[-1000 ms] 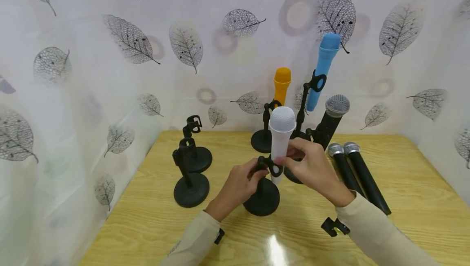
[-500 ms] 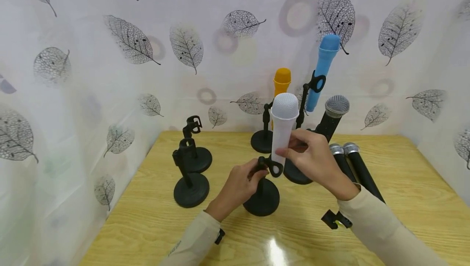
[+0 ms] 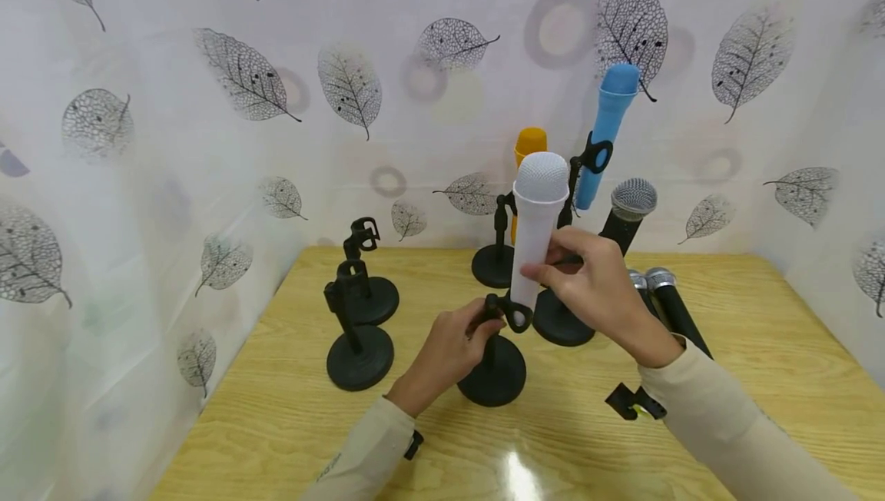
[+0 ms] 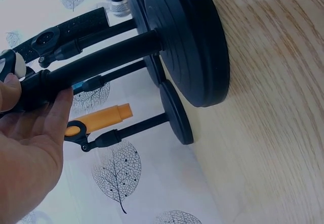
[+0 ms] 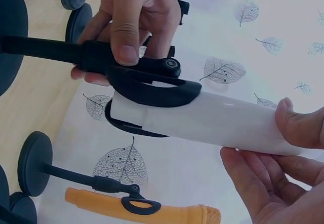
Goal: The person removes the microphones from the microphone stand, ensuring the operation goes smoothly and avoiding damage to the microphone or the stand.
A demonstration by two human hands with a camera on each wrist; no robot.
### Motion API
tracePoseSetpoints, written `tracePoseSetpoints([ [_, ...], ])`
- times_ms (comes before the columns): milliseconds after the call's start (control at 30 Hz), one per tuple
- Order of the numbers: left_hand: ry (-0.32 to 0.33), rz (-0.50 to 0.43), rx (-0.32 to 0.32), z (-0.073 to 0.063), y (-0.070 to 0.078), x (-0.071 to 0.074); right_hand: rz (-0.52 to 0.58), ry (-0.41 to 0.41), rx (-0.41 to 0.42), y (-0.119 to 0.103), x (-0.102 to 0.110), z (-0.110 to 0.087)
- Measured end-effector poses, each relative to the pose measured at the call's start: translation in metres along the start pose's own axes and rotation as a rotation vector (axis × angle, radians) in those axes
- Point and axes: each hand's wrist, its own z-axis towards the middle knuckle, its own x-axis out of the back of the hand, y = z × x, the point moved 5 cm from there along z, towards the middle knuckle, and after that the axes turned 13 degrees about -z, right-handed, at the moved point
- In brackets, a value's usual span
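My right hand pinches a white microphone between thumb and fingers, around its handle. The microphone stands nearly upright, head up and leaning slightly right. Its lower end sits within the black clip of a desk microphone stand, as the right wrist view shows. My left hand grips that stand at the top of its post, just below the clip joint; the left wrist view shows the fingers around the post. The round stand base rests on the table.
Two stands with bare clips are at the left. Behind my right hand, stands hold an orange microphone, a blue microphone and a black microphone. Black microphones lie at the right, partly behind my forearm. A leaf-patterned curtain closes the back.
My right hand has moved up and slightly right, sliding the white microphone upward through the clip, so less of it shows below. My left hand keeps its grip on the stand.
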Motion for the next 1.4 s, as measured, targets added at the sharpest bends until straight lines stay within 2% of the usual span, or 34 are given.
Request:
tracePoseSetpoints([
  [500,0.008,-0.013,0.011,0.0,-0.001,-0.001,-0.019,0.036,0.022,-0.006,0.013,0.004],
  [667,0.0,-0.016,0.005,0.0,-0.003,-0.002,-0.03,0.142,0.043,-0.014,0.037,0.011],
  [767,0.002,-0.015,0.009,0.0,-0.003,-0.002,-0.045,0.17,0.032,-0.019,0.051,0.015],
  [933,0.011,-0.03,0.011,-0.001,-0.002,-0.001,-0.066,0.118,0.0,-0.016,0.058,0.016],
  [1133,0.046,0.021,0.0,0.0,-0.002,0.004,-0.113,0.043,-0.034,-0.006,0.059,0.01],
  [1400,0.113,0.05,0.046,0.005,-0.01,0.016,-0.144,-0.021,-0.049,0.007,0.066,0.001],
])
